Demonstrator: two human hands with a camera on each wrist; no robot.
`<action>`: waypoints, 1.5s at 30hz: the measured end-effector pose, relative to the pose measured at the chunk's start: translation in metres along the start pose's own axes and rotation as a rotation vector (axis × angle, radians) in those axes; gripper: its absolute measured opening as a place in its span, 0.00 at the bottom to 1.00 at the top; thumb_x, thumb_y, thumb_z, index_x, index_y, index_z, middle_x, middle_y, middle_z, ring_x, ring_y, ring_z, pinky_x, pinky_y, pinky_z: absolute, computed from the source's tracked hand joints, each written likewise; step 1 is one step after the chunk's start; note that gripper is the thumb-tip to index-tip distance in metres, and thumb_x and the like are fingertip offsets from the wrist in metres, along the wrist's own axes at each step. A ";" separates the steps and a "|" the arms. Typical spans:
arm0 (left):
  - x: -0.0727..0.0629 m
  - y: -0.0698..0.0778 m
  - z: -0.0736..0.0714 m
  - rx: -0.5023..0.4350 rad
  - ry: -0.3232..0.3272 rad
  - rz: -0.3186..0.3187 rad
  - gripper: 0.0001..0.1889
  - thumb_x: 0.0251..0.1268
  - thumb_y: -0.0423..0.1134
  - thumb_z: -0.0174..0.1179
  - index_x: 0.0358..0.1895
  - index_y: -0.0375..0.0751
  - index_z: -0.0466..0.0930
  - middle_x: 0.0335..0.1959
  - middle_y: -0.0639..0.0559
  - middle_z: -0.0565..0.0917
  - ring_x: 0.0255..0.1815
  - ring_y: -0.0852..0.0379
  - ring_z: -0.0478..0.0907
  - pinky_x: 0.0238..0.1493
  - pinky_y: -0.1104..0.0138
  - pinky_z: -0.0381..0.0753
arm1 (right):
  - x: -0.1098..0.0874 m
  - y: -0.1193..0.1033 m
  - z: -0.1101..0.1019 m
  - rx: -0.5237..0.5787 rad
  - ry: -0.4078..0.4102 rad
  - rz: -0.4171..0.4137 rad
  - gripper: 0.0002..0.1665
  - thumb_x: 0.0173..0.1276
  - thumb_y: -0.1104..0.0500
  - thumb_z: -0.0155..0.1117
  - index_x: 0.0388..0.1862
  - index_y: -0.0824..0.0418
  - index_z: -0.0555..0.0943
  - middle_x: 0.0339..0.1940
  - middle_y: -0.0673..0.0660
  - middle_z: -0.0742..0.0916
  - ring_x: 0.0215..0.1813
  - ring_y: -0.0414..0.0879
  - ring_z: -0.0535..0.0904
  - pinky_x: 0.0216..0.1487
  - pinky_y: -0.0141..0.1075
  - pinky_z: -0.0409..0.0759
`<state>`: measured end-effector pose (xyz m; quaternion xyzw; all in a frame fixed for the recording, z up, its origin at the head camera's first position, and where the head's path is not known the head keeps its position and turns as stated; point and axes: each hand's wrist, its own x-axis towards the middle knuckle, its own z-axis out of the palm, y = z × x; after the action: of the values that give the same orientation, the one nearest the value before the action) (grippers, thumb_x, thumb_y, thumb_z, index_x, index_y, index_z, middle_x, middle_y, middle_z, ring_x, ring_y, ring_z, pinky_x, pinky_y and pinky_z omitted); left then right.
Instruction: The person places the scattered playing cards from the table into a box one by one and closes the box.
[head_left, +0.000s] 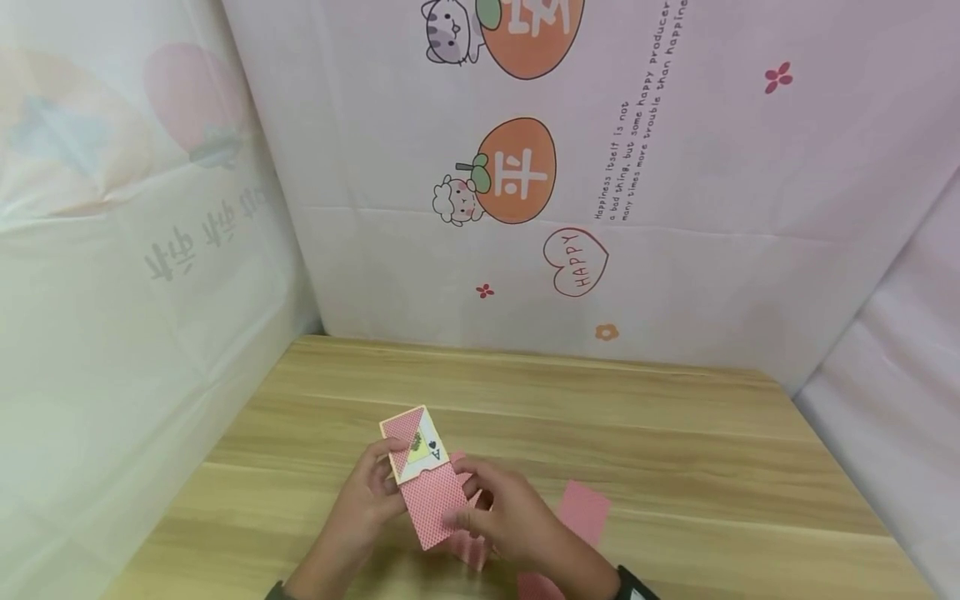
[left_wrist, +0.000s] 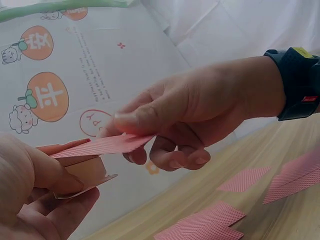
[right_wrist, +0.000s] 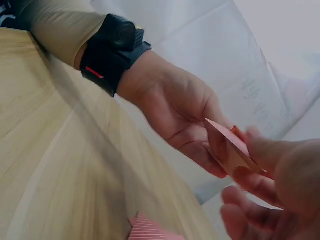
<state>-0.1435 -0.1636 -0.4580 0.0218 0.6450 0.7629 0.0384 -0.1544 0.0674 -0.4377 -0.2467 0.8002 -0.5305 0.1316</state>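
My left hand (head_left: 365, 487) grips a small card box (head_left: 414, 442), whose printed face has an ace of spades and a red checked pattern. A red-backed playing card (head_left: 433, 507) sticks out of the box's near end, slanting toward me. Pinched on that card are the thumb and fingers of my right hand (head_left: 504, 510). The left wrist view gives the box (left_wrist: 92, 172) side-on, its end open and the card (left_wrist: 112, 145) lying along its upper side. From the right wrist, the left hand (right_wrist: 175, 102) is seen around the box, above the table.
More red-backed cards lie loose on the wooden table (head_left: 675, 467): some under the hands (head_left: 471, 550), others to the right (head_left: 585, 510), partly hidden by the right forearm. A printed white cloth (head_left: 390, 275) stands behind the table, with more cloth at both sides.
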 end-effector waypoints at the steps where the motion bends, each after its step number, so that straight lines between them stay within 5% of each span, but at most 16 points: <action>1: 0.000 0.000 0.000 0.002 -0.001 0.001 0.37 0.53 0.19 0.65 0.66 0.39 0.61 0.67 0.33 0.72 0.57 0.47 0.81 0.54 0.60 0.84 | 0.000 -0.001 -0.001 -0.028 -0.004 -0.002 0.38 0.59 0.50 0.77 0.68 0.53 0.75 0.39 0.47 0.83 0.31 0.40 0.80 0.28 0.32 0.83; 7: -0.001 0.001 0.000 -0.005 -0.006 0.009 0.37 0.53 0.18 0.64 0.67 0.38 0.60 0.67 0.32 0.72 0.57 0.46 0.80 0.53 0.60 0.85 | -0.003 -0.008 -0.005 -0.160 -0.032 -0.025 0.45 0.56 0.46 0.78 0.72 0.49 0.72 0.44 0.44 0.81 0.34 0.37 0.79 0.30 0.30 0.83; 14: -0.002 -0.006 0.006 -0.005 -0.158 -0.011 0.36 0.58 0.21 0.65 0.68 0.38 0.58 0.69 0.30 0.67 0.62 0.43 0.77 0.57 0.60 0.83 | -0.001 -0.006 -0.001 -0.327 0.200 -0.064 0.25 0.66 0.44 0.72 0.55 0.52 0.75 0.36 0.41 0.79 0.29 0.38 0.75 0.27 0.28 0.77; 18: -0.005 -0.006 0.010 0.012 -0.188 -0.020 0.35 0.59 0.21 0.64 0.68 0.35 0.57 0.68 0.33 0.69 0.62 0.45 0.77 0.57 0.61 0.83 | 0.001 -0.005 -0.002 -0.361 0.257 -0.067 0.22 0.67 0.47 0.72 0.53 0.53 0.76 0.34 0.41 0.78 0.26 0.35 0.73 0.24 0.28 0.76; 27: -0.003 -0.002 0.008 0.016 -0.098 -0.008 0.37 0.54 0.19 0.63 0.68 0.35 0.58 0.66 0.32 0.71 0.61 0.45 0.78 0.56 0.62 0.83 | -0.005 -0.005 -0.031 -0.446 0.201 -0.056 0.18 0.70 0.44 0.68 0.54 0.50 0.81 0.39 0.40 0.83 0.33 0.34 0.76 0.29 0.29 0.77; 33: -0.002 0.001 0.003 0.001 -0.039 0.012 0.37 0.53 0.17 0.62 0.67 0.35 0.59 0.65 0.31 0.72 0.58 0.48 0.79 0.54 0.62 0.84 | -0.022 0.013 -0.075 -0.550 0.115 -0.047 0.20 0.71 0.46 0.67 0.57 0.50 0.81 0.54 0.44 0.85 0.51 0.44 0.83 0.47 0.40 0.85; 40: -0.003 0.004 -0.002 -0.018 0.001 0.008 0.37 0.52 0.16 0.63 0.66 0.36 0.61 0.66 0.32 0.71 0.60 0.47 0.78 0.53 0.61 0.85 | -0.057 0.037 -0.112 -0.732 0.036 -0.091 0.21 0.69 0.59 0.67 0.60 0.54 0.80 0.61 0.50 0.83 0.65 0.52 0.78 0.64 0.53 0.77; 45: -0.004 0.005 -0.004 0.001 0.020 0.031 0.36 0.51 0.16 0.63 0.65 0.36 0.62 0.65 0.33 0.73 0.58 0.49 0.80 0.53 0.62 0.85 | -0.076 0.055 -0.117 -0.878 -0.049 -0.067 0.37 0.57 0.52 0.77 0.65 0.59 0.77 0.63 0.57 0.82 0.65 0.56 0.78 0.64 0.54 0.77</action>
<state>-0.1398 -0.1686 -0.4542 0.0239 0.6455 0.7631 0.0201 -0.1596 0.2171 -0.4447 -0.3175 0.9380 -0.1383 0.0162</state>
